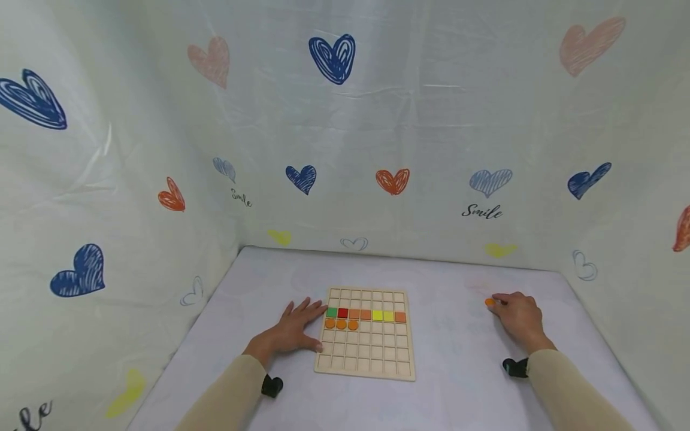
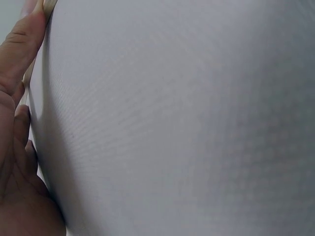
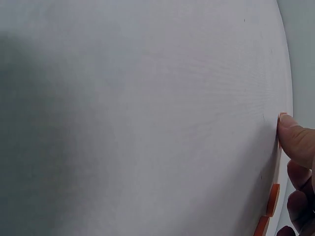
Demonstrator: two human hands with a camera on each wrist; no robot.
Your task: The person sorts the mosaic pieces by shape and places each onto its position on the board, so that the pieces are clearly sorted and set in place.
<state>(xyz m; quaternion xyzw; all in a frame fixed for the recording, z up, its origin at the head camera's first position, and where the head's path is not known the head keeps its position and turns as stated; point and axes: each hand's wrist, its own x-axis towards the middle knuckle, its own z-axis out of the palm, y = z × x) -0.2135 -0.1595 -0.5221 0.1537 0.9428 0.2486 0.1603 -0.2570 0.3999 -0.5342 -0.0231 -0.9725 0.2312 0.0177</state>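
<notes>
A wooden grid board [image 1: 365,360] lies on the table, with a row of green, red, orange and yellow squares across it. Three orange discs [image 1: 341,324] sit in the cells just below that row, at the left. My left hand [image 1: 291,329] rests at the board's left edge, fingers spread, with fingertips and thumb touching it. Well to the right of the board, my right hand [image 1: 518,317] pinches an orange disc [image 1: 489,302] at its thumb and fingertips. The right wrist view shows two more orange discs [image 3: 273,199] on the table beneath the curled fingers.
The white table [image 1: 447,353] runs back to a white curtain [image 1: 420,120] printed with hearts and "Smile". The same curtain hangs along the left and right sides. A dark strap piece [image 1: 272,386] shows at the left wrist, another [image 1: 516,367] at the right.
</notes>
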